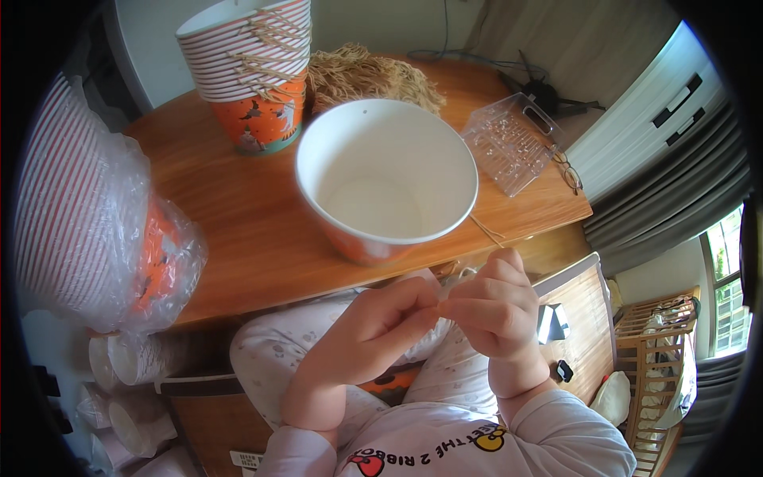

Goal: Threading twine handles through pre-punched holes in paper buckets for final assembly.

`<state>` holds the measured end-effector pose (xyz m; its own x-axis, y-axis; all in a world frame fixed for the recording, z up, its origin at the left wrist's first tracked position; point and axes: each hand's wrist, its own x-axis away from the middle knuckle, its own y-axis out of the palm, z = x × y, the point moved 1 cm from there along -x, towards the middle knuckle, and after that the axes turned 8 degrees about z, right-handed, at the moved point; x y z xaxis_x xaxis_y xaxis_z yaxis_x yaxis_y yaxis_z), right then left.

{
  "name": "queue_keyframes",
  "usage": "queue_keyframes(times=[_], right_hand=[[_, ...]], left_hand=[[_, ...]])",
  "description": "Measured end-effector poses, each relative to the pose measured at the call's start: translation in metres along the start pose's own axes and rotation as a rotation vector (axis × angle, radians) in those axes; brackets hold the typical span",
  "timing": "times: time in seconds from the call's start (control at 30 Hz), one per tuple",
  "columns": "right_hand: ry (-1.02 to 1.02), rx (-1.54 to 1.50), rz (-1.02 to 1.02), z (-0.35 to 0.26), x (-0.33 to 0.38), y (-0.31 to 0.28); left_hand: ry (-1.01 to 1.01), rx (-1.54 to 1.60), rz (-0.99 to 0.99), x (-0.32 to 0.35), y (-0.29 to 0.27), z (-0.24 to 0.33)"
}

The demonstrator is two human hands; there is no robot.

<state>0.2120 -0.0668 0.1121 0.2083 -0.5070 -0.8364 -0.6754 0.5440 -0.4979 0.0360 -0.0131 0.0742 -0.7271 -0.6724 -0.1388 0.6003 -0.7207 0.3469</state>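
My left hand [373, 330] and my right hand [497, 306] meet fingertip to fingertip over my lap, both closed in a pinch. A thin tan strand of twine [486, 228] sticks out above my right fist toward the table's edge. Its other part seems to be between my pinched fingertips, mostly hidden by the fingers. Just beyond my hands stands a large paper bucket [373, 199], white inside and orange outside, upright on the table. A small dark hole shows in its far wall.
Nested orange buckets with twine handles [254, 95] stand at the back left, beside a heap of loose twine [366, 75]. More buckets in clear plastic [103, 222] rise at the left. A clear box of small pieces [509, 147] and glasses [567, 171] lie right on the wooden table [230, 230].
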Motion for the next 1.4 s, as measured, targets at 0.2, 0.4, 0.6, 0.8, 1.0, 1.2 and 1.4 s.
queue_keyframes(times=[0.2, 0.4, 0.6, 0.8, 1.0, 1.2, 1.4], right_hand=[[0.020, -0.040, -0.033, -0.001, -0.012, 0.001], [0.099, 0.349, 0.093, 0.018, -0.025, -0.002], [0.074, 0.341, 0.073, 0.007, -0.027, 0.007], [0.063, 0.283, 0.085, -0.002, -0.028, 0.013], [0.064, 0.254, 0.102, -0.002, -0.027, 0.015], [0.055, 0.256, 0.103, -0.001, -0.027, 0.015], [0.057, 0.259, 0.099, 0.000, -0.027, 0.015]], left_hand=[[0.030, -0.056, 0.150, 0.006, 0.001, 0.011], [0.453, -0.349, 0.496, 0.003, -0.001, 0.000], [0.653, -0.804, 0.669, 0.007, 0.006, 0.004], [0.657, -0.882, 0.711, 0.010, 0.010, 0.005], [0.635, -0.885, 0.754, 0.009, 0.010, 0.004], [0.589, -0.904, 0.784, 0.007, 0.008, 0.003], [0.606, -0.932, 0.789, 0.007, 0.008, 0.003]])
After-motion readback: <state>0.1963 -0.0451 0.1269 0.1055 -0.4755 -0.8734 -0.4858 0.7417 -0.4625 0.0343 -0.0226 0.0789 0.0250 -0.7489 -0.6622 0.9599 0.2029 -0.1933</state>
